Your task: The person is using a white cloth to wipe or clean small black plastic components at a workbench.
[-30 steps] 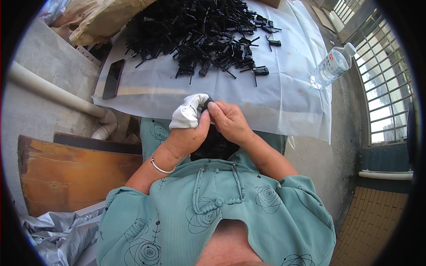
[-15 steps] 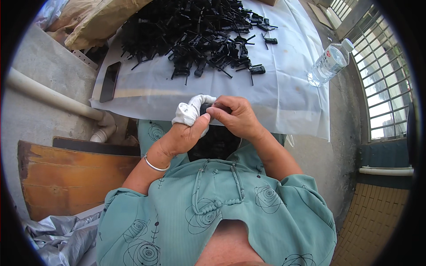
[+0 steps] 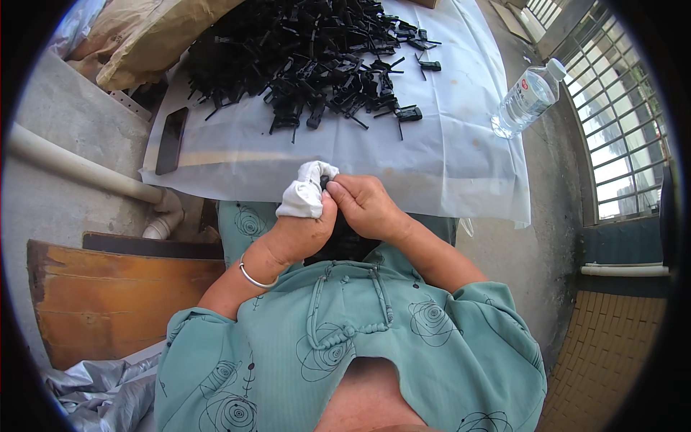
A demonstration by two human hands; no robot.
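Both hands meet just in front of the chest, at the near edge of the tabletop point(image 3: 461, 165). Left hand point(image 3: 299, 234) closed around a bunched white cloth point(image 3: 306, 191), which sticks up out of the fist. Right hand point(image 3: 367, 205) curled, fingertips pinching a small black plastic part point(image 3: 324, 181) against the cloth; only a sliver of the part shows, the rest hidden by fingers and fabric.

Handling, as a judgement: the part looks light and rigid, thin-stemmed, likely to flick away if pinched at the tip, so better held at its thicker body. Cloth is soft and gives good grip, wrapping round whatever is pressed into it.

Surroundings: a big heap of like black plastic parts point(image 3: 295, 50) lies at the far side of the white sheet covering the tabletop. A dark phone point(image 3: 171, 140) sits at the sheet's left edge, and a clear water bottle point(image 3: 524, 99) at the right. Silver bangle point(image 3: 255, 277) on left wrist.
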